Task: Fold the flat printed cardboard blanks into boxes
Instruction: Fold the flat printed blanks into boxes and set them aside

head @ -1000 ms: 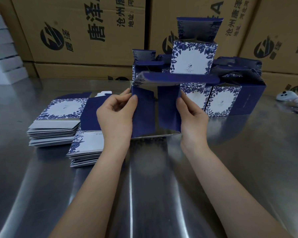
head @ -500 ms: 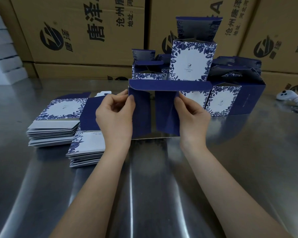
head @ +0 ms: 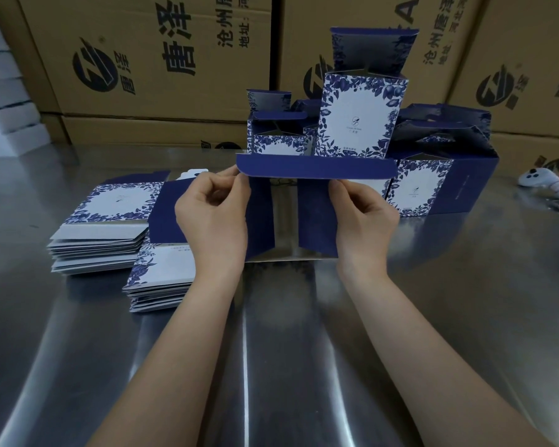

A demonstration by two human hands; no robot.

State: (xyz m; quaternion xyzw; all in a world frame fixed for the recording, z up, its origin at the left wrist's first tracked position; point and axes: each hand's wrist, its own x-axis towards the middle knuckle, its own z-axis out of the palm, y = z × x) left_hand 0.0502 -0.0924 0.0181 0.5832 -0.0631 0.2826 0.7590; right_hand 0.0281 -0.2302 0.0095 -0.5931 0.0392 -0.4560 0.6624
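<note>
Head view: left hand [head: 212, 217] and right hand [head: 363, 217] pinch a half-formed box [head: 315, 201] above the bench [head: 271, 350], side flaps in; next, probably, tucking the long flap [head: 315, 167] down.

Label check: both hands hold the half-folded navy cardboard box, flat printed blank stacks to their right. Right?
No. The head view shows the stacks of flat blue-and-white printed cardboard blanks left of the hands, not right. The left hand and right hand hold the half-folded navy cardboard box.
</note>
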